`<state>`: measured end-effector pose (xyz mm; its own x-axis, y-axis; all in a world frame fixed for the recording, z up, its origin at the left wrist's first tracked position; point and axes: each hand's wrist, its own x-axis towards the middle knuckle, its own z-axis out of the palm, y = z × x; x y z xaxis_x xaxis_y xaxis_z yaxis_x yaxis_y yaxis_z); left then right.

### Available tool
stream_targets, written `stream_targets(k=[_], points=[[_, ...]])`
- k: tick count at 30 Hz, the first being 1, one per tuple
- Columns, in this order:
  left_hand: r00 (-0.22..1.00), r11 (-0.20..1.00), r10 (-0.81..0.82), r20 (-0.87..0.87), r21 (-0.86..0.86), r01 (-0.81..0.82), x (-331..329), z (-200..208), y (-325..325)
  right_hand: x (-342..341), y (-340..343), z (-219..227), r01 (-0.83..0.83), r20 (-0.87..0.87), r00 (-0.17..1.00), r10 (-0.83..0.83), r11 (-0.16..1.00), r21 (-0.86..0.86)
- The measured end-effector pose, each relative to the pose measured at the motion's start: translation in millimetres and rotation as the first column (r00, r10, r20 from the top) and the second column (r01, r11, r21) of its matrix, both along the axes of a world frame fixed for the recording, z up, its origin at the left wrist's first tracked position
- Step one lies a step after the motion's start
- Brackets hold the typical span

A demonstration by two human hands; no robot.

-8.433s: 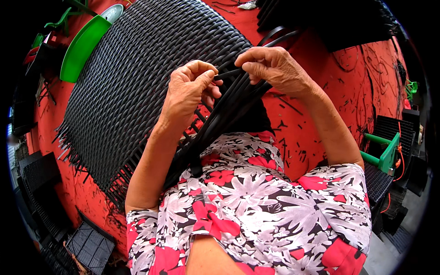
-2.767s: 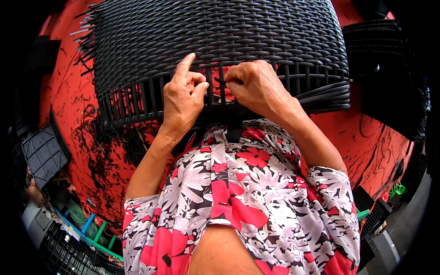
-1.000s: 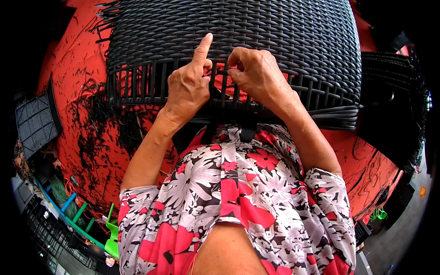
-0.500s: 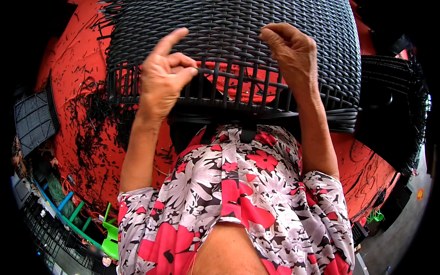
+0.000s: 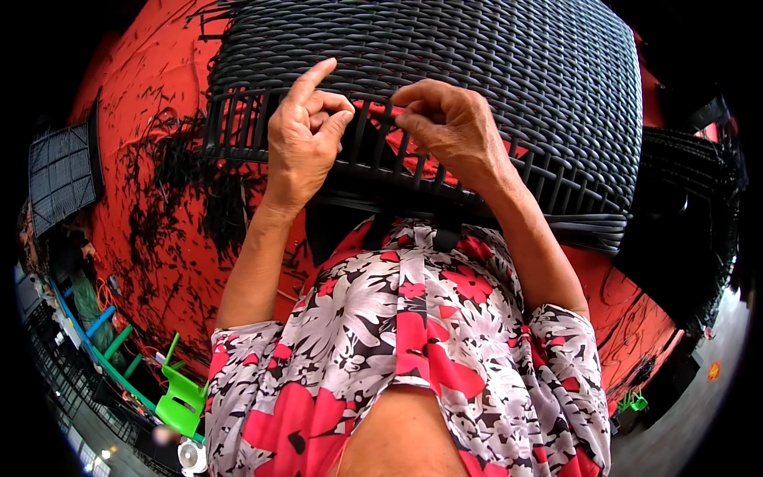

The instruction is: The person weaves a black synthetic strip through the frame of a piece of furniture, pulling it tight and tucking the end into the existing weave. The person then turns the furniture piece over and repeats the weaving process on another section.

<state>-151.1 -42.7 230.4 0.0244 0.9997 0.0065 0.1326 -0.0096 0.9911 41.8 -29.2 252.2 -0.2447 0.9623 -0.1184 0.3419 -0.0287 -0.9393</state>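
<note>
The black woven panel lies in front of the person, over the red floor. Its weave is tight and glossy; bare uprights line the near side, and loose ends stick out at the upper left. The far edge is cut off. The 2 hands, left and right, are apart, fingers curled toward thumbs, hiding some uprights; whether either grips a strip, I cannot tell.
</note>
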Motion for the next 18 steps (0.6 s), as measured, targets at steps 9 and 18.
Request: stream_targets(k=[9,18], points=[[0.778,0.966,-0.102,-0.62,0.125,0.226,-1,-23,16,-28,26,-12,-0.347,0.528,0.83,0.179,0.907,0.238],[0.993,0.989,-0.091,-0.079,-0.124,0.081,-21,8,12,-35,19,-30,-0.148,0.109,0.987,0.117,0.926,0.347]])
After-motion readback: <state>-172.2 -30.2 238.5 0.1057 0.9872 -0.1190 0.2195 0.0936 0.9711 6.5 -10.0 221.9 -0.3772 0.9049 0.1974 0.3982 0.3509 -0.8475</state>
